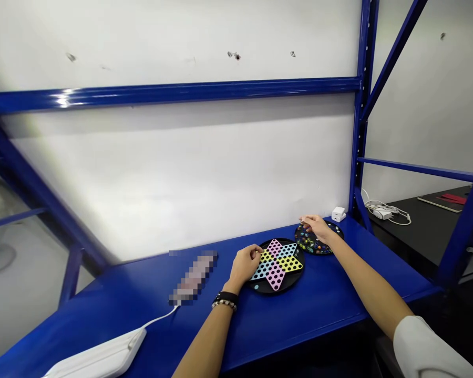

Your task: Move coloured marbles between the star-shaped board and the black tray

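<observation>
A round black Chinese checkers board (pixel 276 287) with a pink, blue and yellow star full of holes lies on the blue shelf. My left hand (pixel 245 264) rests at the board's left side, fingers curled and thumb against them near the yellow point; anything between them is hidden. Beyond it to the right lies a round black tray (pixel 337 249) strewn with many colourful marbles (pixel 311 245). Over that tray's far left part is my right hand (pixel 317 226), its fingertips pinched together. Whatever the pinch holds is too small to make out.
The blue metal shelf (pixel 205 325) has uprights and a crossbar against a white wall. A white power adapter (pixel 338 213) stands behind the marble tray. To the left are a blurred-out flat object (pixel 193 278), a white cable (pixel 161 317) and a white power strip (pixel 98 357).
</observation>
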Available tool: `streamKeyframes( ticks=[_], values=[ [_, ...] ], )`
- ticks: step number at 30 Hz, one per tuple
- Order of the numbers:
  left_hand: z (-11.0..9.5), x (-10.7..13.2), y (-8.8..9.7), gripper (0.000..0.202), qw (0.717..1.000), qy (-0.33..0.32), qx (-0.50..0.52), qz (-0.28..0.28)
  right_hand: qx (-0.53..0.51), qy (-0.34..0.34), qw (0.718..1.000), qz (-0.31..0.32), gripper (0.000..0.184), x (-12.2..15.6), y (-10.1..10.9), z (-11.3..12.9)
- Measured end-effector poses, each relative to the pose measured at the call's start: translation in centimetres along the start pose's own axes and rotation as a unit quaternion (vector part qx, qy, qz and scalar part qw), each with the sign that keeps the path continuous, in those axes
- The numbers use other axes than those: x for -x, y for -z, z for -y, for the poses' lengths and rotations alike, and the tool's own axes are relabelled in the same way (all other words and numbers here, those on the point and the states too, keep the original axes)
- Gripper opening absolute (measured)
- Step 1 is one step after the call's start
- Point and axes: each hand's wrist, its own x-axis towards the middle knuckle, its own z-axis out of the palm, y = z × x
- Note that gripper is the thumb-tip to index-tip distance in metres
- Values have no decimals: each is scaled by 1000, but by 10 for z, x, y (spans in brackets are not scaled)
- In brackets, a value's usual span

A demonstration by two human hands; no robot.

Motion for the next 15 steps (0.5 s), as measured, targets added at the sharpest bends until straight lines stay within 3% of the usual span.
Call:
streamKeyframes(
  ticks=[3,10,12,15],
  values=[
    [1,0,0,20,1000,-4,-2,-3,-44,-40,998,28,29,0,15,3],
    [0,0,1,20,1000,-8,1,-2,137,-75,984,87,10,8,24,4],
    [0,1,1,20,1000,-8,2,0,208,-68,970,109,1,10,23,5],
    [0,0,1,20,1000,-2,-4,4,339,-62,926,155,5,13,23,5]
  ],
)
